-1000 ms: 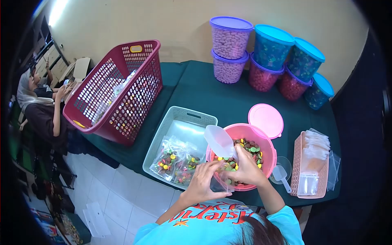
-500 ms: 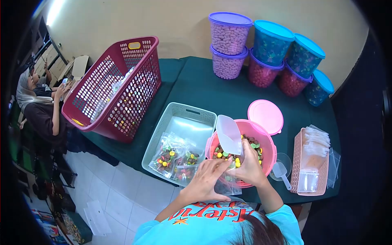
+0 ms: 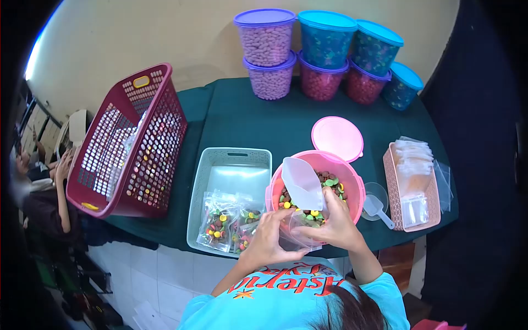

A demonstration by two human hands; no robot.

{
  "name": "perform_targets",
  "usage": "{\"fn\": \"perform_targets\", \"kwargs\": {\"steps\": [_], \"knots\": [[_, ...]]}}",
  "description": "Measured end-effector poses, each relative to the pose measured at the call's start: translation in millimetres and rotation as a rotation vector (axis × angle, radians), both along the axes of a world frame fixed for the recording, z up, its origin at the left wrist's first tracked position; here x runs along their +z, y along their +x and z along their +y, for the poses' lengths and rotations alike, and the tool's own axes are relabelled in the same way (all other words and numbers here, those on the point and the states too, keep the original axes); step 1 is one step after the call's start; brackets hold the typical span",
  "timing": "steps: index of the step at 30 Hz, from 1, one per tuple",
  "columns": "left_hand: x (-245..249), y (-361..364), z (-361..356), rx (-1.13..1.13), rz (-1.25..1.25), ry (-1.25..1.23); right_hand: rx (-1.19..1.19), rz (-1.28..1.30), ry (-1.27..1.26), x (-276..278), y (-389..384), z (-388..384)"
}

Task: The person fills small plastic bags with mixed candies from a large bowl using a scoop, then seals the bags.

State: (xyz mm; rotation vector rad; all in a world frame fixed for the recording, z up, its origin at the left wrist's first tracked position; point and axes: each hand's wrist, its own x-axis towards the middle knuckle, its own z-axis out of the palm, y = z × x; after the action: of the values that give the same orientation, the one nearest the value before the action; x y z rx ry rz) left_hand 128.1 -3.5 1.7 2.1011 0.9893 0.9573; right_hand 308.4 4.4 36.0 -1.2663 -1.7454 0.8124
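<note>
A clear plastic pouch [image 3: 297,228] is between my two hands at the front rim of a pink tub [image 3: 358,212]. My left hand [image 3: 268,239] grips the pouch from the left. My right hand [image 3: 338,223] holds a translucent white scoop [image 3: 302,184], its broad blade over the tub, while its fingers also touch the pouch. Inside the tub are brown, green and yellow round candies [image 3: 330,180]. Left of it, a pale green basket [image 3: 202,190] holds several filled candy pouches [image 3: 217,220]. My right hand hides the scoop's handle.
A maroon laundry basket [image 3: 151,148] stands at the left. Lidded candy tubs [image 3: 324,47] are stacked at the back. A pink lid [image 3: 337,137], another scoop [image 3: 379,212] on a clear round lid, and a pink basket of flat pouches [image 3: 415,192] lie rightward. People sit at far left.
The view has shifted, so the tubs at the back sit further left. My hands have drawn closer around the pouch, which shows more between them. The scoop stays in my right hand.
</note>
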Motion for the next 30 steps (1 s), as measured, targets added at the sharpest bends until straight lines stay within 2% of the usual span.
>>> {"fn": "perform_targets", "kwargs": {"steps": [2, 4, 8, 10, 11, 13, 21, 25, 30], "knots": [[-2, -4, 9, -0.048, -0.032, 0.025, -0.007, 0.029, -0.027, -3, 6, -3], [0, -8, 17, -0.093, -0.064, 0.049, -0.049, 0.301, -0.043, -5, 14, -6], [4, -17, 24, -0.108, -0.069, 0.032, -0.215, 0.174, -0.134, 16, 42, -12], [4, -20, 25, -0.113, -0.042, -0.005, -0.483, -0.571, 0.109, 12, 50, -8], [5, -21, 26, -0.139, -0.04, -0.006, -0.488, -0.573, 0.107, 8, 53, -6], [4, -21, 27, -0.164, -0.039, -0.008, -0.579, -0.75, 0.261, 0, 57, 1], [2, -19, 12, -0.187, 0.019, -0.063, -0.486, -1.162, 0.479, -10, 58, 43], [3, -17, 3, -0.159, 0.057, -0.002, -0.374, -1.235, 0.569, -19, 46, 61], [-2, -16, -8, -0.074, 0.044, -0.093, -0.158, -1.304, 0.498, -46, 29, 82]]}}
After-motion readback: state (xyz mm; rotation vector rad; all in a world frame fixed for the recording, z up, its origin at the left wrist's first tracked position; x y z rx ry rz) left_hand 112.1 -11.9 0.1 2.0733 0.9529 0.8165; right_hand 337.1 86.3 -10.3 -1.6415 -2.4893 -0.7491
